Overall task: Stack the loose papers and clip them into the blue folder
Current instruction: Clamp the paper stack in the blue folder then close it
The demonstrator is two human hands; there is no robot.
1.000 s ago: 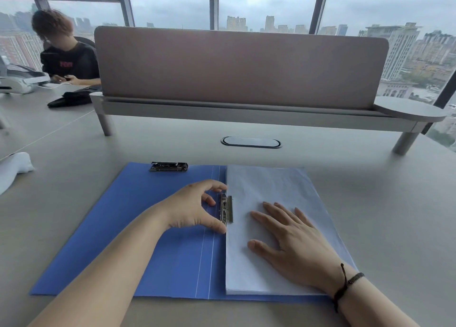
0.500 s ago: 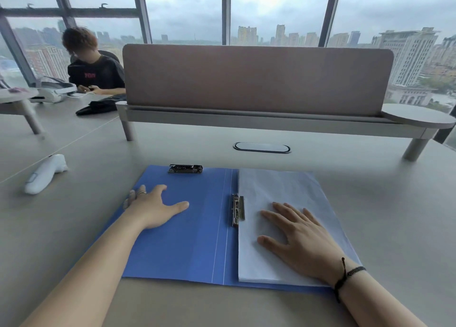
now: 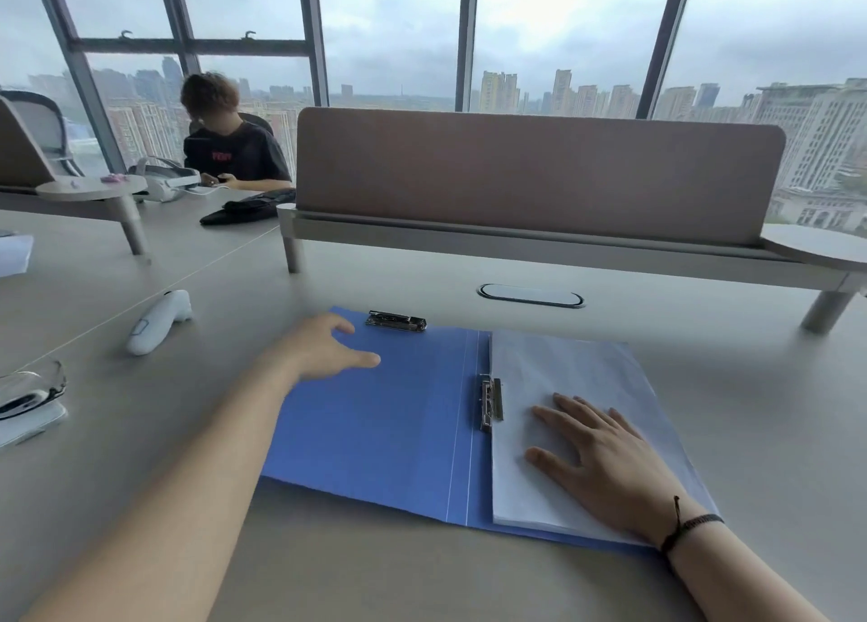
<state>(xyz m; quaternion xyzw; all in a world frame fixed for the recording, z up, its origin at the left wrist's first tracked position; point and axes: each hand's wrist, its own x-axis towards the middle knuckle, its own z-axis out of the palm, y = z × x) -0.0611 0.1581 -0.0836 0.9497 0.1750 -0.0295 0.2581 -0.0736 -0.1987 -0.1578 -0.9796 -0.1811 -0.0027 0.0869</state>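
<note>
The blue folder [image 3: 375, 415] lies open flat on the table [image 3: 469, 574] in front of me, and the stack of papers [image 3: 572, 387] sits squared on its right half. The side clip [image 3: 490, 403] by the spine lies along the stack's left edge, though I cannot tell whether it grips the sheets. My right hand [image 3: 605, 462] rests palm down on the papers, fingers spread, holding nothing, with a dark cord around the wrist. My left hand [image 3: 323, 347] is at the folder's far left corner, loosely open with the thumb pointing right, gripping nothing; I cannot tell whether it touches the cover. A second clip [image 3: 396, 321] lies at the top edge of the left cover, just beyond my left hand. A white controller [image 3: 159, 321] lies on the table well to the left. A person sits behind the divider [image 3: 539, 175] at the far left.
</note>
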